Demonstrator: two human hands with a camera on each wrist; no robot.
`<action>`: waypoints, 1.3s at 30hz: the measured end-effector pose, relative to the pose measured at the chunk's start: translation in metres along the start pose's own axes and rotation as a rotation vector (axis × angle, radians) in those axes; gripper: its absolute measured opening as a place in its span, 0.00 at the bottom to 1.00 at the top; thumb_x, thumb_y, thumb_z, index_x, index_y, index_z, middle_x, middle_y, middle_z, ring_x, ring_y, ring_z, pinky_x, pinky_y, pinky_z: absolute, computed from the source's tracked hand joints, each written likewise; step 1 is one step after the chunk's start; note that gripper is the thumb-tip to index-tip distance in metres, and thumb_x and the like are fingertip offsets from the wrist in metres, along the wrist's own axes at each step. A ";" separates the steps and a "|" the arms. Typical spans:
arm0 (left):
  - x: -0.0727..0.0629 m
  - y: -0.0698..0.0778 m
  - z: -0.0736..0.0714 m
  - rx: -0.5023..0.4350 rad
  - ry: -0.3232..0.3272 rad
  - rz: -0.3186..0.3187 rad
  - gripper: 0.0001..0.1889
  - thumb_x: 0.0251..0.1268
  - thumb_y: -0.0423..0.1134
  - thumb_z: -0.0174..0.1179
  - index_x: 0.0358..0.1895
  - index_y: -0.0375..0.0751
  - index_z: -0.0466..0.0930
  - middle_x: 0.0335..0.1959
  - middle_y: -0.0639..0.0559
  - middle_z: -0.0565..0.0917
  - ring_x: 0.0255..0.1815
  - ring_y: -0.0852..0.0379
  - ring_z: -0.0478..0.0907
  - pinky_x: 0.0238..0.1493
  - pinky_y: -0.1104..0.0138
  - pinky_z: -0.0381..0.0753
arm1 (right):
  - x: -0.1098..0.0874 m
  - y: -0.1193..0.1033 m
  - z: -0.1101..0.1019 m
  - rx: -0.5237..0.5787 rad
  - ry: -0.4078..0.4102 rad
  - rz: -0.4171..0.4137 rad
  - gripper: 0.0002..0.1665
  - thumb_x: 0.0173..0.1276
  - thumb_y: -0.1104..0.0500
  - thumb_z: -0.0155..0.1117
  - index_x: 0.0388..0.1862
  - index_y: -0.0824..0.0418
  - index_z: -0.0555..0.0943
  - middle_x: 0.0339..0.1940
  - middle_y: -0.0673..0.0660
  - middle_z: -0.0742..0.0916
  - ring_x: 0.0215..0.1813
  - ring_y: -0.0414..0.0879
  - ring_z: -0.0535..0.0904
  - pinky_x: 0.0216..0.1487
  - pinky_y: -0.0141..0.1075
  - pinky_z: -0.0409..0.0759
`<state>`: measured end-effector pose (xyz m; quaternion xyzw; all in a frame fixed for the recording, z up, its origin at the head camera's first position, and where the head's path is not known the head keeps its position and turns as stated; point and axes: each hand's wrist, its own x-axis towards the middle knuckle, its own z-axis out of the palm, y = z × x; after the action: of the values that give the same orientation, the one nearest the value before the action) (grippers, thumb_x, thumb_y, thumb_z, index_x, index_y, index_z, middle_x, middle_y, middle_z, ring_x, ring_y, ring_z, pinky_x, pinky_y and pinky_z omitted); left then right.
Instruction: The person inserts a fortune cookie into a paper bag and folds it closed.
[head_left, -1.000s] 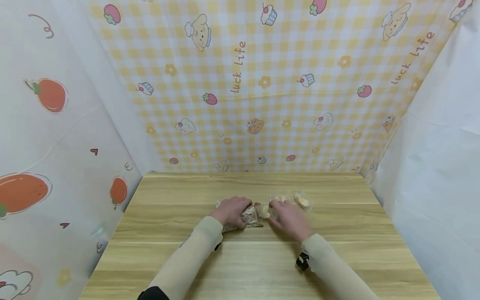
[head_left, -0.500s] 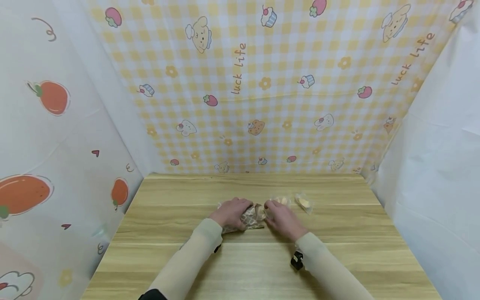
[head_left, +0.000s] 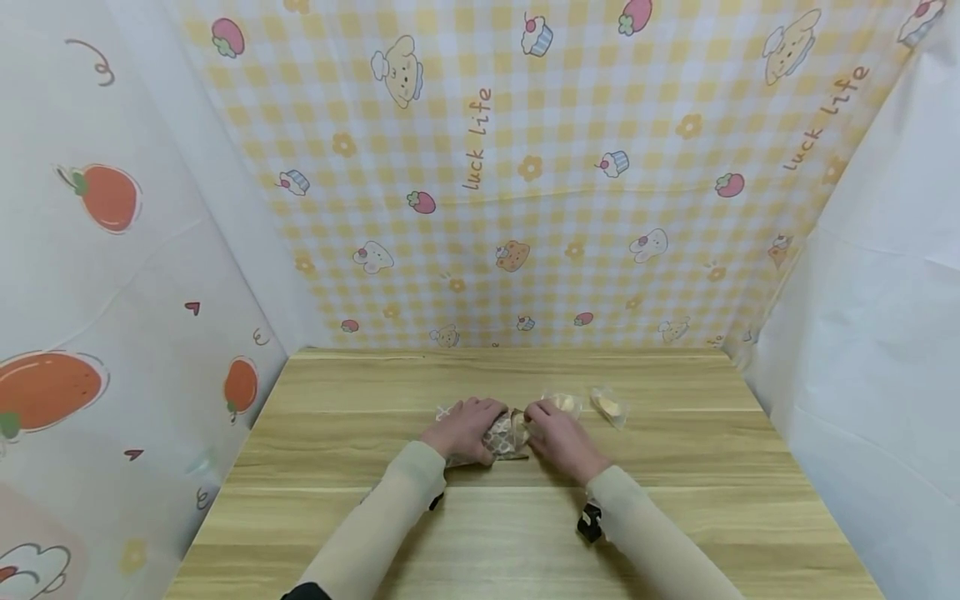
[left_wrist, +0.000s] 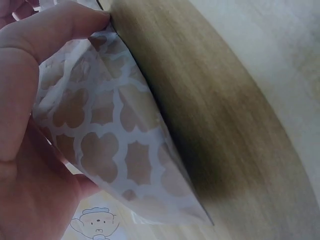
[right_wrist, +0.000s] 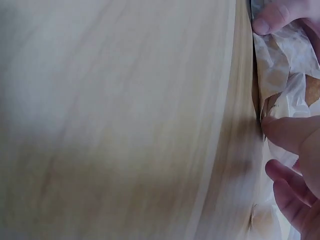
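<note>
Lying on the wooden table, a brown paper-like bag (head_left: 504, 437) with a white lattice pattern has its mouth toward the right. My left hand (head_left: 467, 431) grips the bag; the thumb lies along its near side in the left wrist view, over the patterned bag (left_wrist: 100, 155). At the bag's mouth, my right hand (head_left: 562, 437) pinches a small clear packet (right_wrist: 295, 100) with a pale piece in it. The packet is partly inside the mouth, and fingers hide some of it. How deep it sits I cannot tell.
Two more clear packets lie behind and right of the right hand: one packet (head_left: 566, 403) near the fingers, another packet (head_left: 609, 406) farther right. The wooden table (head_left: 510, 542) ends at a yellow checked cloth (head_left: 570, 208) behind and white sheets at both sides.
My right hand has moved left with the small packet, bringing it to the bag's mouth and partly into it. The left hand stays on the bag. Two loose packets have stayed in place.
</note>
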<state>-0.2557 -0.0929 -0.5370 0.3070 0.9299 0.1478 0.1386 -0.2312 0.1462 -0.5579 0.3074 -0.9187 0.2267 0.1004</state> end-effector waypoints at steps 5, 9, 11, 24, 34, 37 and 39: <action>-0.001 0.001 0.001 -0.010 -0.003 0.010 0.48 0.52 0.44 0.77 0.79 0.47 0.64 0.77 0.49 0.70 0.76 0.43 0.66 0.78 0.37 0.58 | 0.000 0.002 0.002 -0.018 0.060 -0.002 0.17 0.63 0.69 0.76 0.49 0.61 0.82 0.52 0.59 0.85 0.50 0.55 0.86 0.51 0.47 0.87; -0.002 0.001 0.003 -0.016 -0.004 0.008 0.49 0.52 0.44 0.76 0.80 0.47 0.63 0.78 0.48 0.68 0.76 0.43 0.65 0.78 0.36 0.57 | 0.001 0.002 0.004 -0.033 0.045 -0.022 0.17 0.64 0.69 0.76 0.50 0.60 0.82 0.53 0.59 0.84 0.50 0.55 0.85 0.51 0.46 0.87; -0.002 0.001 0.003 -0.015 -0.006 0.005 0.49 0.53 0.44 0.76 0.80 0.47 0.63 0.79 0.48 0.68 0.77 0.43 0.64 0.79 0.37 0.56 | 0.001 0.000 0.005 -0.025 0.025 -0.023 0.19 0.63 0.67 0.77 0.51 0.60 0.82 0.54 0.60 0.83 0.49 0.54 0.85 0.49 0.46 0.87; -0.002 0.001 0.009 -0.022 0.015 -0.004 0.50 0.52 0.46 0.76 0.80 0.48 0.60 0.79 0.50 0.67 0.77 0.43 0.63 0.79 0.36 0.54 | 0.007 -0.005 0.009 0.278 -0.037 0.040 0.10 0.71 0.66 0.67 0.49 0.61 0.88 0.60 0.69 0.80 0.51 0.53 0.82 0.49 0.41 0.86; -0.003 0.002 0.011 -0.039 0.033 -0.004 0.52 0.50 0.45 0.77 0.81 0.45 0.59 0.78 0.49 0.67 0.77 0.42 0.63 0.79 0.36 0.54 | 0.013 -0.005 0.014 0.254 -0.029 0.049 0.07 0.68 0.66 0.72 0.44 0.62 0.90 0.48 0.58 0.85 0.48 0.50 0.82 0.47 0.39 0.85; -0.003 0.002 0.011 -0.035 0.034 -0.009 0.53 0.50 0.45 0.77 0.81 0.45 0.59 0.78 0.49 0.67 0.77 0.42 0.63 0.79 0.36 0.54 | 0.015 -0.006 0.015 0.283 -0.033 0.070 0.10 0.68 0.67 0.72 0.47 0.62 0.90 0.45 0.57 0.88 0.45 0.49 0.85 0.46 0.37 0.86; -0.004 0.003 0.011 -0.036 0.035 -0.013 0.52 0.50 0.45 0.76 0.81 0.45 0.59 0.78 0.49 0.67 0.78 0.42 0.63 0.79 0.35 0.54 | 0.016 -0.007 0.017 0.312 -0.035 0.088 0.11 0.68 0.68 0.71 0.49 0.64 0.89 0.42 0.57 0.90 0.43 0.48 0.87 0.44 0.37 0.87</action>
<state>-0.2474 -0.0904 -0.5455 0.2958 0.9313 0.1690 0.1289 -0.2403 0.1253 -0.5652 0.2828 -0.8865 0.3653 0.0255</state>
